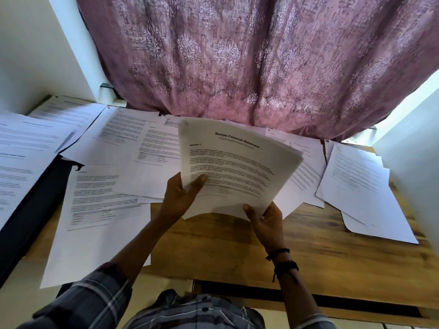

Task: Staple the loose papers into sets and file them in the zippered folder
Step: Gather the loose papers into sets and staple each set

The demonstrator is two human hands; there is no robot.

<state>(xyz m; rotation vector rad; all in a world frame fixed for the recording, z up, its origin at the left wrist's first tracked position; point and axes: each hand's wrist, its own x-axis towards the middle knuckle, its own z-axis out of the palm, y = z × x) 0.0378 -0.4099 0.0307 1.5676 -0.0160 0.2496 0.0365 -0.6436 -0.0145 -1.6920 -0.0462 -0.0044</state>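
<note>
I hold a stapled set of papers point(234, 167), headed "Sample Financial Statement", raised above the wooden table point(308, 252); a staple shows at its top left corner. My left hand point(181, 198) grips its lower left edge with the thumb on the front page. My right hand point(266, 222) pinches the bottom edge near the right. Loose printed sheets point(104, 203) lie spread over the table behind and to both sides. A dark flat object point(35, 200), possibly the folder, lies at the left under some sheets. No stapler is in view.
A pink patterned curtain point(249, 62) hangs over the table's far edge. White walls point(23, 55) close in left and right. Another pile of sheets point(356, 186) lies at the right end. Bare wood shows under my hands near the front edge.
</note>
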